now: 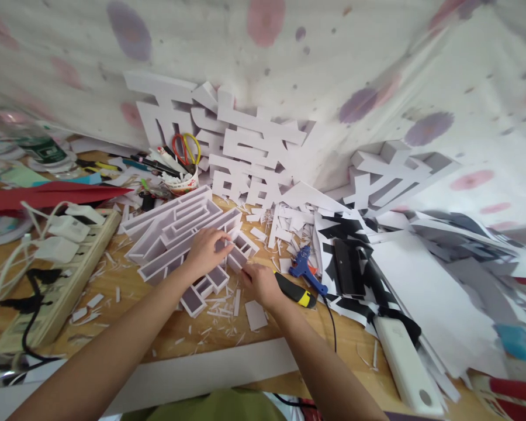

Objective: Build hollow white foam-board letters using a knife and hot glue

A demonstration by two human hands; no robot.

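Note:
A white hollow character built from thin upright board strips (170, 234) lies on the wooden table, its open walled channels facing up. My left hand (207, 250) rests over its right part, thumb and forefinger curled at one of the walls. At the lower right corner, my right hand (260, 283) has its fingers closed against the outer wall; the fingertips are partly hidden. A black and yellow utility knife (294, 290) lies right beside my right hand, its front end hidden behind the hand. To its right is a blue hot glue gun (305, 269).
Finished white characters (254, 140) lean against the curtain behind. At left stand a power strip (76, 275) with chargers and a cup of scissors and pens (182, 181). White scraps (256, 316) litter the table. Paper sheets (421, 292) and a white oblong device (405, 362) lie at right.

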